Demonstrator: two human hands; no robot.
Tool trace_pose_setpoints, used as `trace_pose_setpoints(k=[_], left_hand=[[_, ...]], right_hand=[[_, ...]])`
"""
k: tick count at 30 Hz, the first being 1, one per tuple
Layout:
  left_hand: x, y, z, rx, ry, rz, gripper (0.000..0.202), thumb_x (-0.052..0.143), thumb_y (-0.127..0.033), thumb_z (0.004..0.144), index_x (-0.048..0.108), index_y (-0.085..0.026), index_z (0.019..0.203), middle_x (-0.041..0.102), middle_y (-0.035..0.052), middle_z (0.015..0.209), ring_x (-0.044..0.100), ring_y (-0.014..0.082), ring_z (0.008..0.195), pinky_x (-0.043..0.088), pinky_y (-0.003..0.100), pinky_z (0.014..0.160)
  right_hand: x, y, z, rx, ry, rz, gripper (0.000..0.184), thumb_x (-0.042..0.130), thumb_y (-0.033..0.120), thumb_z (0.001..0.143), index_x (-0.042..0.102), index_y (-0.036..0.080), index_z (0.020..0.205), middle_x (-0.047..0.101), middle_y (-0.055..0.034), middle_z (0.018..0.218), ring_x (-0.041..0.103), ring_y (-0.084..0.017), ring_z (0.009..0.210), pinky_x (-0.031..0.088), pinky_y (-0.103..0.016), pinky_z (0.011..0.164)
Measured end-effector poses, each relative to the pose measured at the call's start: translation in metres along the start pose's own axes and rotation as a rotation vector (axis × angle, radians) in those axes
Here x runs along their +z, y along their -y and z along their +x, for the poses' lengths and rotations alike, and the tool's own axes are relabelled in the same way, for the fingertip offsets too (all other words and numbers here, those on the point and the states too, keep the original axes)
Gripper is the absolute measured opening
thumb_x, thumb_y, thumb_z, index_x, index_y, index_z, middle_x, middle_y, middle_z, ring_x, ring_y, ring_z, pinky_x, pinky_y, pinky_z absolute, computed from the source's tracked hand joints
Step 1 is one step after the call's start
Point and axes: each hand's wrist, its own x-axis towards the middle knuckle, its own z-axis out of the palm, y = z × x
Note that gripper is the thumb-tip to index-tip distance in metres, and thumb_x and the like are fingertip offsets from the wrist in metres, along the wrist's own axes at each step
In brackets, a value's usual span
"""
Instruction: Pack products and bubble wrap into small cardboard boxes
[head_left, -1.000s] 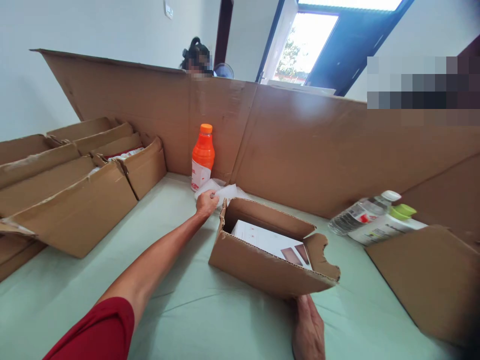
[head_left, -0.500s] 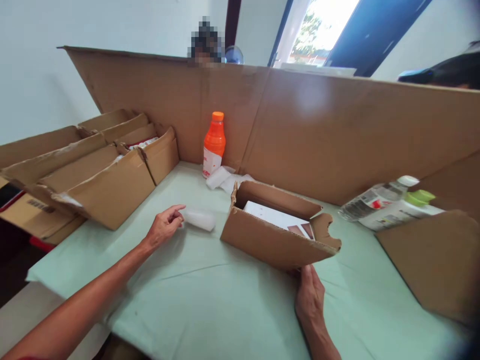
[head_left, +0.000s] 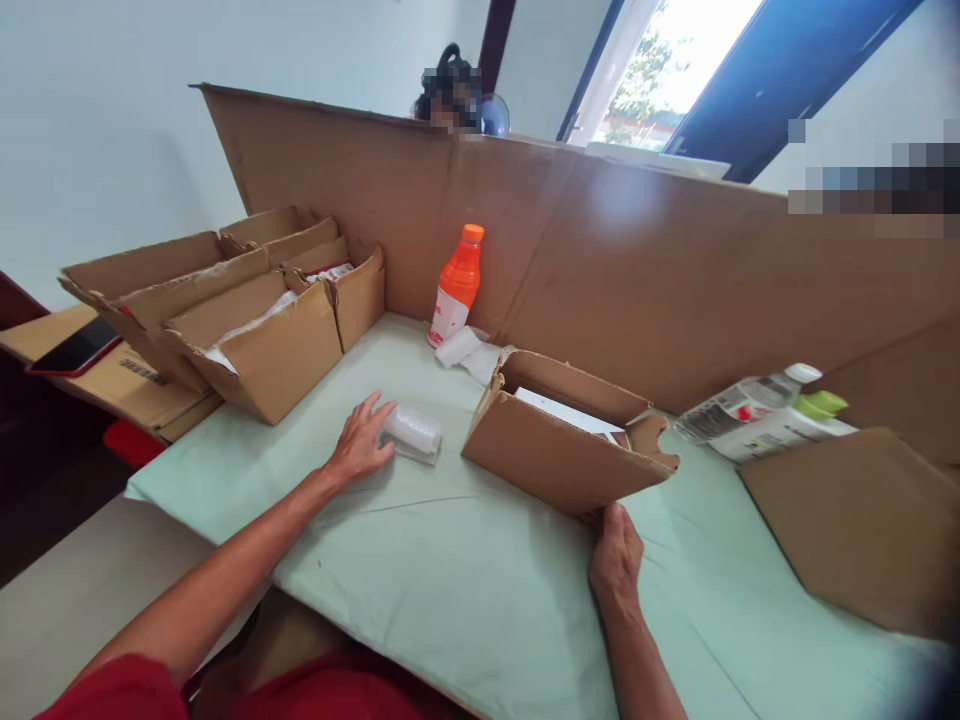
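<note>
My left hand [head_left: 364, 440] rests on the green cloth with its fingers spread, the tips touching the near end of a small roll of clear bubble wrap [head_left: 414, 430]. My right hand [head_left: 619, 560] is closed at the lower right edge of an open cardboard box [head_left: 555, 460]; its thumb shows, while the other fingers are hidden under the box. Inside that box stands a white carton [head_left: 566, 412] with a brown picture at one end. Crumpled white wrap [head_left: 471, 352] lies behind the box, beside an upright orange bottle [head_left: 457, 285] with a white label.
Several open cardboard bins [head_left: 292, 350] stand at the left, with a dark phone [head_left: 79, 345] on a box beside them. A tall cardboard partition [head_left: 600, 270] closes off the back. At the right lie a clear water bottle [head_left: 739, 405], a green-capped white pack [head_left: 780, 428] and a cardboard piece [head_left: 847, 520].
My left hand has spread its fingers and come onto the end of the bubble wrap roll. My right hand stays by the box. The whole view has shifted.
</note>
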Motion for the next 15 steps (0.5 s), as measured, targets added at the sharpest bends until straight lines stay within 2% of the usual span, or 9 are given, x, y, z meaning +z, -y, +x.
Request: trace_pose_setpoints(k=[2, 5, 7, 9, 10, 12, 15], left_hand=[[0.001, -0.004, 0.014, 0.0, 0.01, -0.047, 0.033, 0.061, -0.016, 0.068, 0.07, -0.017, 0.1, 0.049, 0.0165, 0.147, 0.041, 0.0383, 0.139, 0.032, 0.057, 0.116], [-0.011, -0.012, 0.025, -0.004, 0.038, -0.152, 0.014, 0.058, -0.02, 0.072, 0.067, -0.019, 0.082, 0.065, 0.0119, 0.126, 0.056, 0.032, 0.124, 0.042, 0.049, 0.108], [-0.026, -0.018, 0.025, -0.011, 0.084, -0.238, 0.015, 0.058, -0.028, 0.075, 0.066, -0.018, 0.083, 0.072, 0.0069, 0.099, 0.066, 0.025, 0.099, 0.052, 0.039, 0.09], [-0.043, -0.025, 0.02, -0.023, 0.131, -0.313, 0.023, 0.057, -0.037, 0.079, 0.066, -0.017, 0.087, 0.068, 0.0022, 0.079, 0.065, 0.0191, 0.077, 0.053, 0.031, 0.073], [-0.05, -0.028, 0.016, -0.032, 0.15, -0.354, 0.029, 0.057, -0.041, 0.08, 0.066, -0.016, 0.09, 0.067, 0.0013, 0.076, 0.063, 0.0173, 0.072, 0.051, 0.028, 0.068], [-0.062, -0.036, 0.007, -0.069, 0.186, -0.493, 0.036, 0.059, -0.046, 0.08, 0.067, -0.015, 0.095, 0.067, 0.0013, 0.078, 0.061, 0.0151, 0.07, 0.049, 0.026, 0.066], [-0.067, -0.049, -0.009, -0.197, 0.248, -0.79, 0.037, 0.07, -0.045, 0.073, 0.069, -0.014, 0.093, 0.065, 0.0005, 0.077, 0.056, 0.0119, 0.066, 0.044, 0.023, 0.063]], right_hand=[[-0.001, 0.004, -0.002, -0.005, -0.009, 0.007, 0.067, 0.056, 0.08, 0.073, 0.066, 0.016, 0.089, 0.068, -0.0026, 0.078, 0.062, -0.02, 0.074, 0.053, -0.038, 0.073], [-0.012, 0.01, -0.009, -0.008, -0.038, 0.001, 0.063, 0.058, 0.073, 0.076, 0.069, 0.015, 0.098, 0.072, -0.0077, 0.096, 0.067, -0.024, 0.09, 0.054, -0.037, 0.074], [-0.025, 0.013, -0.019, 0.006, -0.055, -0.013, 0.056, 0.062, 0.066, 0.077, 0.071, 0.016, 0.101, 0.072, -0.0098, 0.108, 0.067, -0.026, 0.102, 0.053, -0.035, 0.075], [-0.038, 0.015, -0.036, 0.039, -0.058, -0.023, 0.049, 0.066, 0.06, 0.077, 0.072, 0.017, 0.101, 0.073, -0.0105, 0.112, 0.067, -0.027, 0.105, 0.052, -0.034, 0.076], [-0.043, 0.017, -0.046, 0.055, -0.05, -0.033, 0.047, 0.067, 0.058, 0.078, 0.072, 0.017, 0.1, 0.073, -0.0107, 0.113, 0.067, -0.027, 0.105, 0.052, -0.035, 0.077], [-0.045, 0.022, -0.069, 0.066, 0.007, -0.084, 0.045, 0.066, 0.057, 0.08, 0.074, 0.018, 0.099, 0.074, -0.0113, 0.11, 0.068, -0.027, 0.102, 0.052, -0.036, 0.08], [-0.025, 0.037, -0.102, -0.003, 0.251, -0.141, 0.045, 0.066, 0.056, 0.082, 0.073, 0.02, 0.108, 0.073, -0.0127, 0.117, 0.067, -0.028, 0.106, 0.053, -0.038, 0.084]])
